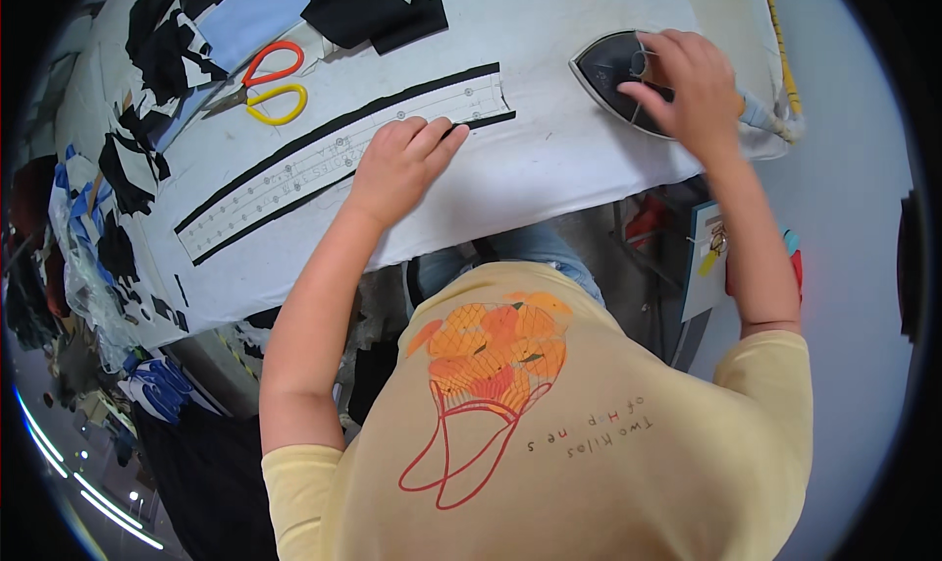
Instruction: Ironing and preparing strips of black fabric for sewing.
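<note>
A long, slightly curved strip of black fabric (343, 109) lies on the white-covered table. On top of it is a pale, clear-looking template (245, 206) with printed lines and marks, and black shows along both long edges. My left hand (402, 163) rests over the strip's near edge toward its right end, fingers bent and close together, their tips at the black edge. Further right, my right hand (692, 85) is round the handle of a dark iron (610, 70), thumb stretched along its side. The iron sits flat on the cloth, pointing left; my hand hides most of its handle.
Scissors with red and yellow handles (273, 82) lie beyond the strip. Black fabric scraps (378, 11) and light blue cloth (250, 16) are heaped at the far left. A yellow tape-like band (778, 41) runs along the right table edge. Clear plastic (93, 286) hangs at the left.
</note>
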### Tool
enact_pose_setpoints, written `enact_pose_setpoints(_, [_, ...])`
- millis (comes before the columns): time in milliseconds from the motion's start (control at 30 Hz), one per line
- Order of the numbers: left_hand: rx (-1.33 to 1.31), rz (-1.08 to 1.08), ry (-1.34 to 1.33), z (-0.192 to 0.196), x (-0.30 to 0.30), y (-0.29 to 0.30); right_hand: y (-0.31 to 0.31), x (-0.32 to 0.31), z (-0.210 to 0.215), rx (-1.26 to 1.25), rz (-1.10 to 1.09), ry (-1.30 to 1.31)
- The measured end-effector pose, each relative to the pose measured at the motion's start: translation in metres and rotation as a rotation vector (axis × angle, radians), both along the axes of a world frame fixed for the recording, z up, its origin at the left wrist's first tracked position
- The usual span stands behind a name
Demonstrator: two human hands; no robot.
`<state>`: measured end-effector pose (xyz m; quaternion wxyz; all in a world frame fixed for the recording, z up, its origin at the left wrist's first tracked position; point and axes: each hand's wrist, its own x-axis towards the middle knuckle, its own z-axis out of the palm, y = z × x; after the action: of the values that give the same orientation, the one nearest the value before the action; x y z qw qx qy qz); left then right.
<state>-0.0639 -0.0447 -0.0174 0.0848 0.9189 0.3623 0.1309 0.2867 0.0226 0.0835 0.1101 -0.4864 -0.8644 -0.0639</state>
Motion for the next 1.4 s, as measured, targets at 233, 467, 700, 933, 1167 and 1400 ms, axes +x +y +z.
enact_pose_setpoints(233, [0.002,-0.021,-0.015,-0.004,0.000,-0.001,0.005,0.039,0.000,-0.605,-0.112,0.026])
enact_pose_setpoints(467, [-0.028,0.002,-0.028,-0.004,-0.003,-0.004,-0.036,-0.048,0.020,-0.689,0.108,-0.126])
enact_pose_setpoints(700, [-0.162,0.174,-0.042,-0.002,-0.012,-0.011,-0.053,-0.094,-0.008,-0.688,-0.006,-0.151])
enact_pose_setpoints(933, [-0.182,0.691,-0.225,-0.011,-0.050,-0.043,-0.050,-0.099,-0.001,-0.599,0.050,-0.087])
enact_pose_setpoints(1167, [-0.193,0.683,-0.290,-0.006,-0.057,-0.035,-0.060,-0.131,-0.006,-0.650,0.040,0.023])
enact_pose_setpoints(1400, [-0.245,0.618,-0.271,-0.012,-0.067,-0.027,-0.068,-0.199,-0.003,-0.701,0.015,0.004])
